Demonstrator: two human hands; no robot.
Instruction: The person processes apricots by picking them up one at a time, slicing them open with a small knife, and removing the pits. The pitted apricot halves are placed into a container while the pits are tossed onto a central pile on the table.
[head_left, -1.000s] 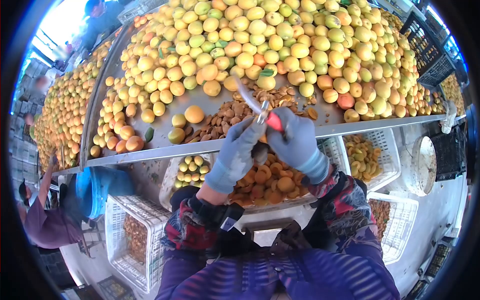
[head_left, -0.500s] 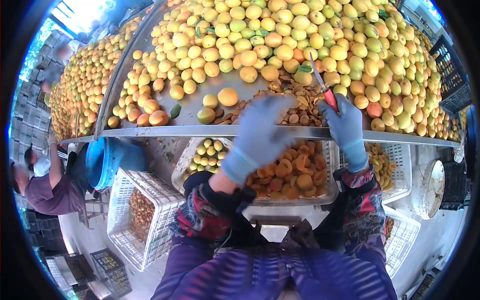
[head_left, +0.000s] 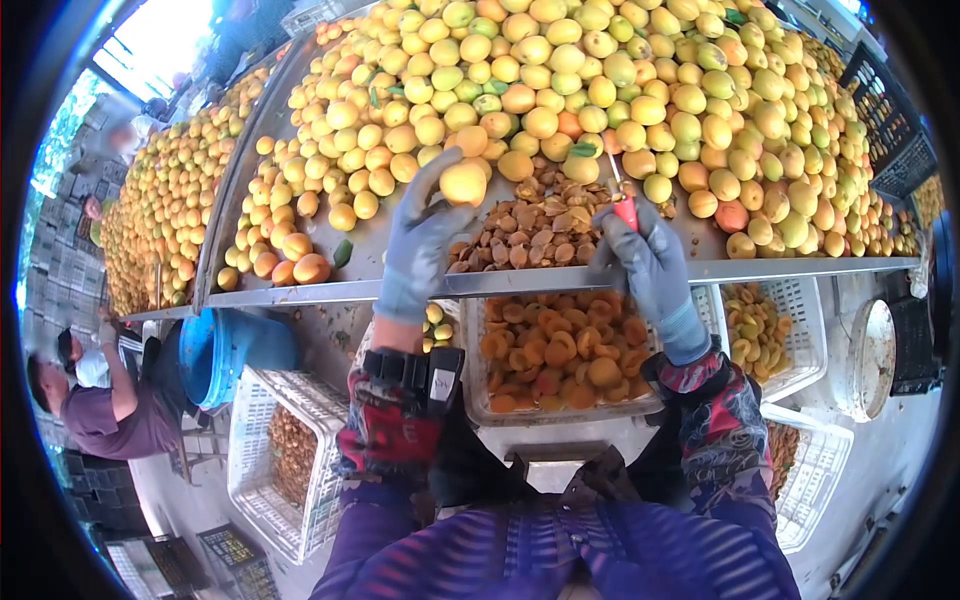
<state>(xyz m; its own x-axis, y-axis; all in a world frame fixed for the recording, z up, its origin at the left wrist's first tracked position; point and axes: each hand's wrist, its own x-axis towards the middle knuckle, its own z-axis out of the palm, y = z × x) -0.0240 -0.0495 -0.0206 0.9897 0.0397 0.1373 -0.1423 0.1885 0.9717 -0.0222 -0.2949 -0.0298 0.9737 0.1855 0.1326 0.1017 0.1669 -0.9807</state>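
Observation:
My gloved left hand point(head_left: 418, 245) is raised over the metal table, its fingers curled around a yellow apricot point(head_left: 463, 183). In my gloved right hand point(head_left: 652, 275) is a small knife point(head_left: 626, 212) with a red handle, its thin blade pointing up and away from me. Between the hands lies a heap of brown apricot pits point(head_left: 535, 235) at the table's edge. Beyond it rises a big pile of whole yellow and orange apricots point(head_left: 560, 60). Under the edge, a crate point(head_left: 478, 408) holds halved apricots point(head_left: 560, 345).
A metal rim point(head_left: 330, 292) runs along the table front. Below stand a blue barrel point(head_left: 240, 350), a white crate point(head_left: 335, 425) of pits and, at right, a white bucket point(head_left: 873, 360). A person in a dark shirt point(head_left: 95, 420) is at far left.
My left hand has moved left and away from me, from above the table edge to an apricot that it now grasps. My right hand, still with the knife, has shifted left and closer.

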